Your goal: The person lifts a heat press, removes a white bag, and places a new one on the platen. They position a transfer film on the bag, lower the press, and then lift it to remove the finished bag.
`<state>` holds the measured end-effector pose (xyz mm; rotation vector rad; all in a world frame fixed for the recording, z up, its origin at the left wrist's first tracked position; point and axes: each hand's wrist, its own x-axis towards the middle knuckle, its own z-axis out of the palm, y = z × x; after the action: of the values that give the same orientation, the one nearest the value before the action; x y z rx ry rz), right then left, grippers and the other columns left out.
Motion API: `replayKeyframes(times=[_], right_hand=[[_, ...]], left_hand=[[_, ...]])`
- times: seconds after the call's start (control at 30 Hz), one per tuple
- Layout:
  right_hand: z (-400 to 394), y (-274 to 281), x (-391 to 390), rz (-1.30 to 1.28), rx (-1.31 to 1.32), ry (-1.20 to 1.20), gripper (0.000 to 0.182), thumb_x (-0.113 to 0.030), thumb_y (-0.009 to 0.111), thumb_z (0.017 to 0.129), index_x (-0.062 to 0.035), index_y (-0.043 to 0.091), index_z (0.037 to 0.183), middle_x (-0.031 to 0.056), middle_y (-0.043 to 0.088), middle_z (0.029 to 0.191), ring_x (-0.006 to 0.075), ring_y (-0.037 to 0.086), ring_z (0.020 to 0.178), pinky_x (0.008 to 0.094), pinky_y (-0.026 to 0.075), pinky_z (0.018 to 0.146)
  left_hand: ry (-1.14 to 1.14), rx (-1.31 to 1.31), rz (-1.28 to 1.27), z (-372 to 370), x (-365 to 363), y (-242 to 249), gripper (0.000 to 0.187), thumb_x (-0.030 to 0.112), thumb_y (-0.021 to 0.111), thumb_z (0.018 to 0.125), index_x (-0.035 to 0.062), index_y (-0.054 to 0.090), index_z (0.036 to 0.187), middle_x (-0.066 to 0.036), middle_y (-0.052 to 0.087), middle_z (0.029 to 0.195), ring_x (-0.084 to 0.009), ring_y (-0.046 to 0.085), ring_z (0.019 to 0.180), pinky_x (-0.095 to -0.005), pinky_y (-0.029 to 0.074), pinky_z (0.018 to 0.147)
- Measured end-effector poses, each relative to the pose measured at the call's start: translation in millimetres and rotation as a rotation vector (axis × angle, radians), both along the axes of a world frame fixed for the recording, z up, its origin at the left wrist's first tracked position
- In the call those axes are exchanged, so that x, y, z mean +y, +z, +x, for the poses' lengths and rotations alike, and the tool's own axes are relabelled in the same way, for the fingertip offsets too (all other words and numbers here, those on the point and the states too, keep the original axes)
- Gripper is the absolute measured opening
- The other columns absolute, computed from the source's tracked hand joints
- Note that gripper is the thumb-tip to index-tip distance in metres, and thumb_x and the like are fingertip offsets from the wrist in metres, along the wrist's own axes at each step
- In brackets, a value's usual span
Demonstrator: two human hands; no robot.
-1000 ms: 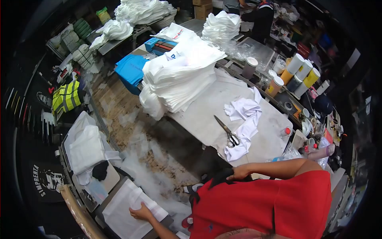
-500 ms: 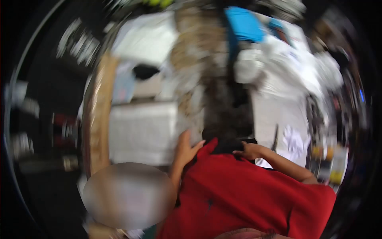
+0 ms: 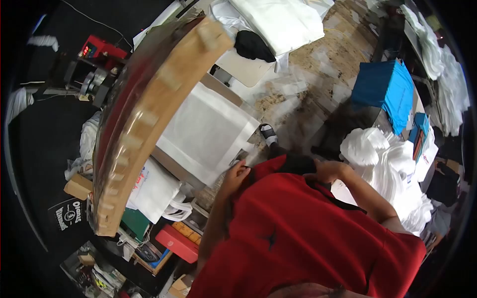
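Bent fingers show on both bare hands: the left hand (image 3: 236,178) is half curled just beside the near corner of a white seamed fabric piece (image 3: 206,130), and the right hand (image 3: 330,172) rests on black cloth (image 3: 299,165) at the waist of the red shirt (image 3: 313,228). Whether either hand grips anything cannot be told. The fabric piece lies flat on the left, ahead of the left hand.

Writing is scarce. One black sign (image 3: 68,214) at far left carries two lines of white lettering around a round emblem, upside down in this view and too small to read surely. One white printed bag (image 3: 156,193), nearer on the left, bears red and blue print, partly covered and unreadable, with its handles looped out to the right. One red machine (image 3: 103,48) at far left shows red lit digits, too blurred to read. One red box (image 3: 178,242) at near left has a small pale mark.

Counted besides: one long plastic-wrapped carton (image 3: 164,115), tilted on the left of the fabric piece; one small black cloth bundle (image 3: 254,46) beside one folded white stack (image 3: 280,22), both far; one blue-draped box (image 3: 381,90), far right; and one large white fabric pile (image 3: 387,174) beyond the right hand.
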<state>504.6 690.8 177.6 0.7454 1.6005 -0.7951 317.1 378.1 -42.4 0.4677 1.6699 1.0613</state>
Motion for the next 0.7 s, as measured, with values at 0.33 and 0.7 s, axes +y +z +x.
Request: replayKeyframes(times=[0.33, 0.7], right_hand=[[-47.5, -26.1, 83.4, -0.115, 0.004, 0.311, 0.11, -0.067, 0.051, 0.092, 0.0129, 0.004, 0.151, 0.0257, 0.07, 0.1, 0.0344, 0.072, 0.075, 0.0381, 0.058, 0.069], [-215.7, -170.8, 167.1, -0.367, 0.714, 1.296, 0.039, -0.026, 0.081, 0.064, -0.0021, 0.073, 0.093, 0.0159, 0.073, 0.083, 0.0232, 0.072, 0.071, 0.0391, 0.056, 0.059]], left_hand=[[0.418, 0.92, -0.139, -21.8, 51.8, 128.7, 0.069, 0.029, 0.085, 0.075, 0.0082, 0.055, 0.134, -0.02, 0.051, 0.135, -0.0346, 0.049, 0.124, -0.0478, 0.04, 0.104], [0.354, 1.105, -0.685, -25.0, 77.7, 87.8, 0.134, 0.044, 0.094, 0.053, 0.0167, 0.017, 0.159, -0.023, 0.009, 0.163, -0.0457, 0.005, 0.15, -0.0672, 0.007, 0.116]])
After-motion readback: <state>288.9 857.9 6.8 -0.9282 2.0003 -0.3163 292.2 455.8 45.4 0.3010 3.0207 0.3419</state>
